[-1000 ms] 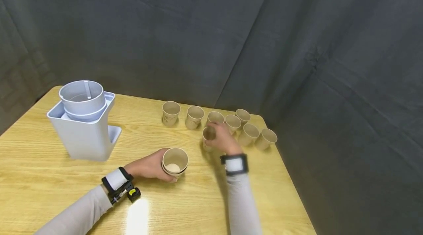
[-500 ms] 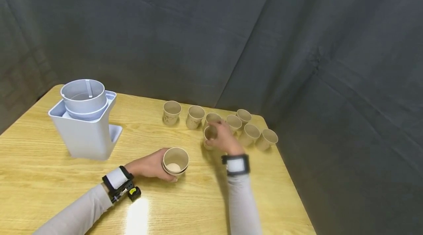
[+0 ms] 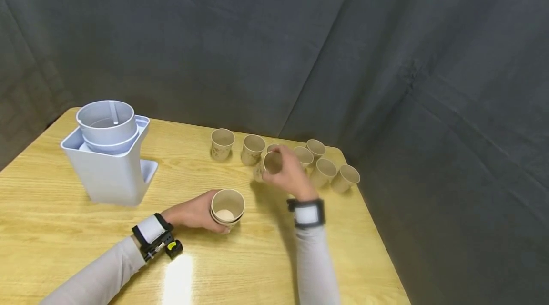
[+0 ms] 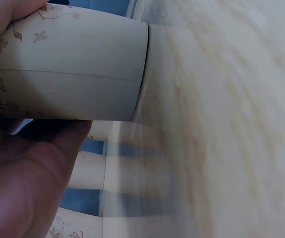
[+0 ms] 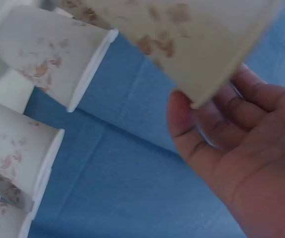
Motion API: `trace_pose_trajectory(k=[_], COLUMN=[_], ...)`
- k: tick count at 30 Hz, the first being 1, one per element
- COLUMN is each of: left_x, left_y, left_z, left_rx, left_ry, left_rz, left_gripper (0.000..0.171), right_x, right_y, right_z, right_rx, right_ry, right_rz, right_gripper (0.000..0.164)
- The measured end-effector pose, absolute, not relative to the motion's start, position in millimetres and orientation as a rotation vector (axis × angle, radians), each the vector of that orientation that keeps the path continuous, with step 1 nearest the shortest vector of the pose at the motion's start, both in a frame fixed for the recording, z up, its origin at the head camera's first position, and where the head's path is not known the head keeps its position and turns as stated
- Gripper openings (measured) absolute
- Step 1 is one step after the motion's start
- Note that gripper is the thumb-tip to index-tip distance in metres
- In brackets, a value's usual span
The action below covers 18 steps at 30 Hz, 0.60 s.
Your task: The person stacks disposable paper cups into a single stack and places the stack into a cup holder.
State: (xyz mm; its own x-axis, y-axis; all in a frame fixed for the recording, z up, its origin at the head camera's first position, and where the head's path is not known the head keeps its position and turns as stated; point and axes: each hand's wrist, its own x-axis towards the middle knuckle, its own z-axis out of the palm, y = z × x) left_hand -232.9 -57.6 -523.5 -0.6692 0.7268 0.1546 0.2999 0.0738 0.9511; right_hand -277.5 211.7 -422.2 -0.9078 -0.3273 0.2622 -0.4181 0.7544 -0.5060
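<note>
My left hand (image 3: 199, 212) grips a small stack of beige paper cups (image 3: 228, 203), nested and upright on the table. In the left wrist view its fingers wrap the stack's flower-printed side (image 4: 83, 59), with the base at the wood. My right hand (image 3: 292, 176) holds a single paper cup (image 3: 259, 171) by its rim, tilted with its mouth toward the palm. The right wrist view shows thumb and fingers pinching this printed cup (image 5: 182, 44) at its rim edge. Behind it, another cup (image 3: 272, 147) is mostly hidden by the held one.
More paper cups stand along the table's far side: two at the left, one (image 3: 222, 145) and a neighbour (image 3: 252, 150), and several at the right, the outermost (image 3: 345, 179) near the edge. A pale grey box with a round hopper (image 3: 107, 126) stands at left. Dark curtains (image 3: 214, 47) close off the back.
My right hand has lifted the cup a little off its place and tilted it, moving slightly away from me. The left hand and its stack have stayed put.
</note>
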Motion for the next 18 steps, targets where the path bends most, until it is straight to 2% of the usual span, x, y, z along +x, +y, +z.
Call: trace_pose_trajectory(k=[6,18], left_x=[-233,-236], left_y=[-59,-59], left_z=[-523,-525], left_rx=[1.036,1.055], left_ry=[1.979,1.982], left_rz=[1.630,1.622], left_gripper=[0.071,0.072], right_x=[-264,-239], right_y=[205,189], right_z=[-409,-391], right_rx=[0.636,0.954], right_ry=[-2.708,-2.414], right_rz=[0.805,0.894], right_gripper=[0.063,0.047])
